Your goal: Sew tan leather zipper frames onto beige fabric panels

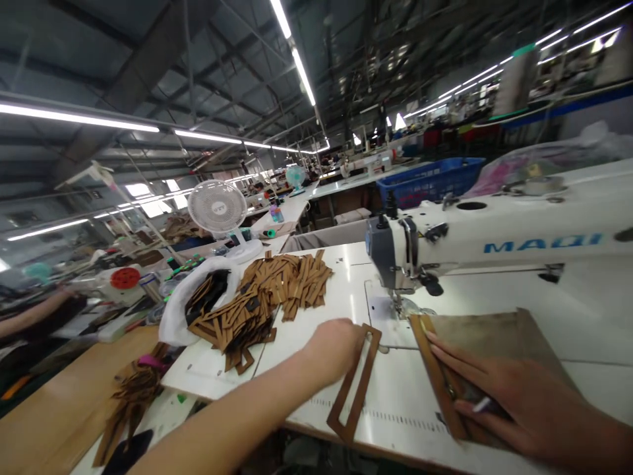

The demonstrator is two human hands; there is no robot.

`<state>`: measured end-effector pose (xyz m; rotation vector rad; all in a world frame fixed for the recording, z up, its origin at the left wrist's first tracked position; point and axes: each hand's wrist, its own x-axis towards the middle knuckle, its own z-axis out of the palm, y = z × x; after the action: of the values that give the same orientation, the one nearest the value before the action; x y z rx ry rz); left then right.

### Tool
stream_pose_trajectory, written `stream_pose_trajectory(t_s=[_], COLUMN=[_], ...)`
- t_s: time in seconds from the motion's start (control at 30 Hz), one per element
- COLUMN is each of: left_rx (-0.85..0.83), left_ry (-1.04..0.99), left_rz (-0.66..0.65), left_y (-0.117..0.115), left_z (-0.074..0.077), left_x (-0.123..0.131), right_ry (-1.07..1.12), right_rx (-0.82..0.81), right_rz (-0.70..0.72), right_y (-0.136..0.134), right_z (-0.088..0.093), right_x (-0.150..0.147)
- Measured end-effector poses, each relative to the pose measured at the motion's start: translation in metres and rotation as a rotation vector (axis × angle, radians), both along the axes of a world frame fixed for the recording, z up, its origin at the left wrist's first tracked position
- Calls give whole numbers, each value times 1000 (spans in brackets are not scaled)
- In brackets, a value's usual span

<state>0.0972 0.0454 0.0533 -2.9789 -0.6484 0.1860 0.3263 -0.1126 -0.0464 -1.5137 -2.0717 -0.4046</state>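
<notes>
My left hand point(336, 348) is closed on the upper end of a brown rectangular frame-shaped piece point(364, 388), which slants down over the table's front edge. My right hand point(519, 392) lies on an olive-brown fabric panel point(494, 330), its fingers stretched and apart. A brown strip point(428, 359) runs along the panel's left side, by my fingertips. Between thumb and fingers shows a small pale tip that I cannot identify. The panel's upper left corner lies just in front of the needle area of a white sewing machine point(534, 231).
Left of the machine lies a heap of brown frame pieces point(281, 284), partly spilling from a white bag point(173, 316). Behind it stands a white fan point(217, 208). A blue crate point(430, 181) is behind the machine. Another person's arm point(37, 316) shows at far left.
</notes>
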Motion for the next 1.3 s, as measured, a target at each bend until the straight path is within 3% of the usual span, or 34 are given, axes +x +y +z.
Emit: stream_pose_trajectory(t_s=[0.1,0.17,0.37,0.47,0.63,0.8,0.9,1.03,1.17,1.3], left_rx=[-42,-100,-203,-140,48,130,70,-4,26,57], left_ry=[-34,-11,-36,-100,-301,-382,-522,-685,-660,-620], left_rz=[-204,-317,-280,-262,-248,-299,-335,-384,-390,-397], left_y=[22,21,-28,-42,-44,-34,-29,-20,-6,3], left_z=[-3,-13,-26,-37,-65,-60,-52,-48,-55,-65], left_x=[-12,-25,-65,-72,-70,-66,-50,5,66,88], right_ry=[-70,-66,-36,-21,-15,-6,-4,-21,74,172], right_rx=[-118,-177,-270,-262,-285,-269,-249,-222,-286,-289], right_rz=[3,-34,-67,-68,-74,-59,-45,-14,-5,1], right_y=[1,0,-3,-3,-2,-2,-2,-1,0,0], right_z=[0,4,16,16,14,12,12,15,20,28], right_x=[4,1,-5,-3,-2,-2,-3,-4,-7,-10])
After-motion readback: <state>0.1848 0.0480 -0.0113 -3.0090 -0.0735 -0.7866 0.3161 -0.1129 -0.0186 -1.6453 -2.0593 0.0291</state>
